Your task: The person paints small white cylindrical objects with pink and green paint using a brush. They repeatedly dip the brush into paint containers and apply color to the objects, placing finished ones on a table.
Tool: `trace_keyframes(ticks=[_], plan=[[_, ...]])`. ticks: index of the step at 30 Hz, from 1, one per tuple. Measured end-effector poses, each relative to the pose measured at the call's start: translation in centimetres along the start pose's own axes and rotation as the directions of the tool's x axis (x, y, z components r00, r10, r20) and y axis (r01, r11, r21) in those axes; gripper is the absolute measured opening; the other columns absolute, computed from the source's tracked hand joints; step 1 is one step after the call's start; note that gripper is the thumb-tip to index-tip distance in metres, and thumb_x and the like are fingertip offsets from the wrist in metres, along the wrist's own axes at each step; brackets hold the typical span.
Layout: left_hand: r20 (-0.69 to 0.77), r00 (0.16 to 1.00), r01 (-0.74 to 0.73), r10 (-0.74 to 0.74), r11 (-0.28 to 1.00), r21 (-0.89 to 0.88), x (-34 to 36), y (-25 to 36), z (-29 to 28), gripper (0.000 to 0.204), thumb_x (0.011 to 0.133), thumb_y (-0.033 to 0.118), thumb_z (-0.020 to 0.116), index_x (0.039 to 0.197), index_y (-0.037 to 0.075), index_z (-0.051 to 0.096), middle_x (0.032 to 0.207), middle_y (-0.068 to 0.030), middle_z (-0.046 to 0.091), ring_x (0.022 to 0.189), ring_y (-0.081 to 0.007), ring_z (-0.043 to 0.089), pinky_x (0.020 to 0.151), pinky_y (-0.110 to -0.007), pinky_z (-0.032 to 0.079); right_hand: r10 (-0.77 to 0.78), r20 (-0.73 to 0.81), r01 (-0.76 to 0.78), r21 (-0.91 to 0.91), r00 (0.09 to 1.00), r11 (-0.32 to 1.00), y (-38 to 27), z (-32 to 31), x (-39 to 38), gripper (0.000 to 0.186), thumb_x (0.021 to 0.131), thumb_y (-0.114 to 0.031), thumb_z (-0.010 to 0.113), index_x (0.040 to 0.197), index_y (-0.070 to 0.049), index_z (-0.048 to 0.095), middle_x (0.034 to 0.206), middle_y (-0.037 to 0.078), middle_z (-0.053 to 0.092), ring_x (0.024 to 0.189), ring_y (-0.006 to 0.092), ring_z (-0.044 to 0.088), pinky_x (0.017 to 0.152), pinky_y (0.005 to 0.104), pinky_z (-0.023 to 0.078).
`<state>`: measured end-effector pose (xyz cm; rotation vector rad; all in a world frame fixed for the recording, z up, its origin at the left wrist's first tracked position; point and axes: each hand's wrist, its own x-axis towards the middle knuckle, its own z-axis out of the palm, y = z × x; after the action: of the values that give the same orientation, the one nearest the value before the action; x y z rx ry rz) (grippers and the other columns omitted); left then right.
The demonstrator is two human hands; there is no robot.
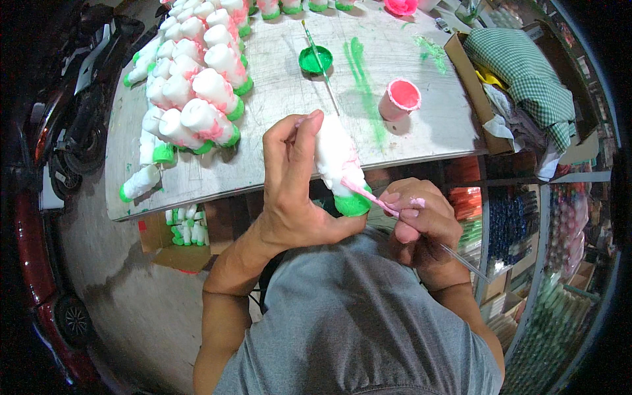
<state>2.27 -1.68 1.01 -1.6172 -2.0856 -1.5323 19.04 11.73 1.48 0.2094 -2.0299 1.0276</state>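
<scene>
My left hand (293,178) is closed around a white candle (334,155), which tilts with its green-painted base toward me. Pink paint marks the candle's side just above the green. In my right hand (424,220) is a thin paintbrush (374,199), gripped between thumb and fingers, its pink-coated tip touching the candle near the green edge. A smear of pink shows on a fingertip of that hand. Beyond, on the table (263,145), stand a cup of pink paint (400,104) and a small green paint bowl (309,62) with another brush (326,80) lying across it.
Rows of white candles (209,120) with pink and green fill the table's left. A cardboard box (469,95) of cloths sits at the right edge. Below are an open box of candles (161,242) and shelves (484,224) of coloured bundles. A motorcycle (85,125) stands left.
</scene>
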Motion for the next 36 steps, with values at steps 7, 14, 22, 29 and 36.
trace_keyframes(ticks=[7, 14, 22, 29, 36], plan=[[0.008, 1.0, 0.0, 0.0, 1.0, 0.007, 0.1, 0.0, -0.1, 0.113, 0.051, 0.019, 0.09, 0.148, -0.008, 0.04, 0.133, -0.0238, 0.04, 0.117, -0.0367, 0.05, 0.098, -0.042, 0.047, 0.041, -0.003, -0.041, -0.051, 0.999, 0.998, -0.2, -0.3, 0.0, 0.034, 0.091, -0.011, 0.076, 0.115, -0.006, 0.052, 0.102, 0.018, 0.069, 0.09, 0.036, 0.071, 0.078, 0.0462, 0.059], [0.004, 1.0, -0.001, 0.001, 1.0, 0.0, 0.1, 0.0, 0.1, 0.112, 0.051, 0.018, 0.09, 0.148, -0.008, 0.039, 0.132, -0.0238, 0.039, 0.118, -0.0368, 0.049, 0.098, -0.042, 0.046, 0.077, -0.063, -0.078, -0.01, 0.995, 0.997, -0.1, -0.4, -0.4, 0.025, 0.093, -0.014, 0.075, 0.106, -0.004, 0.056, 0.101, 0.018, 0.069, 0.087, 0.0356, 0.071, 0.079, 0.0465, 0.059], [0.035, 0.999, 0.014, -0.015, 1.0, 0.023, 0.2, 0.2, -0.1, 0.113, 0.052, 0.018, 0.09, 0.148, -0.008, 0.039, 0.132, -0.0241, 0.04, 0.118, -0.0368, 0.049, 0.099, -0.042, 0.046, 0.083, -0.091, -0.086, -0.034, 0.992, 0.996, -0.3, -0.3, -0.2, 0.019, 0.095, -0.014, 0.073, 0.1, -0.003, 0.058, 0.097, 0.017, 0.07, 0.086, 0.0349, 0.071, 0.078, 0.046, 0.059], [-0.021, 0.999, -0.037, 0.038, 0.998, 0.041, 0.2, 0.2, 0.5, 0.111, 0.054, 0.016, 0.09, 0.148, -0.009, 0.038, 0.133, -0.0232, 0.042, 0.116, -0.0348, 0.05, 0.095, -0.04, 0.048, 0.116, -0.229, -0.112, 0.03, 0.967, 0.993, -0.1, -0.1, 0.0, 0.016, 0.097, -0.016, 0.07, 0.097, -0.004, 0.059, 0.096, 0.016, 0.07, 0.086, 0.0341, 0.071, 0.078, 0.0445, 0.059], [-0.039, 0.997, -0.069, 0.073, 0.993, 0.092, 0.1, 0.1, 0.6, 0.113, 0.049, 0.019, 0.093, 0.146, -0.005, 0.042, 0.132, -0.0205, 0.045, 0.112, -0.0307, 0.053, 0.084, -0.037, 0.051, 0.073, -0.137, -0.086, -0.09, 0.988, 0.992, 0.4, -1.0, 0.3, 0.026, 0.097, -0.019, 0.07, 0.113, -0.007, 0.053, 0.096, 0.017, 0.07, 0.086, 0.0325, 0.072, 0.078, 0.0439, 0.059]])
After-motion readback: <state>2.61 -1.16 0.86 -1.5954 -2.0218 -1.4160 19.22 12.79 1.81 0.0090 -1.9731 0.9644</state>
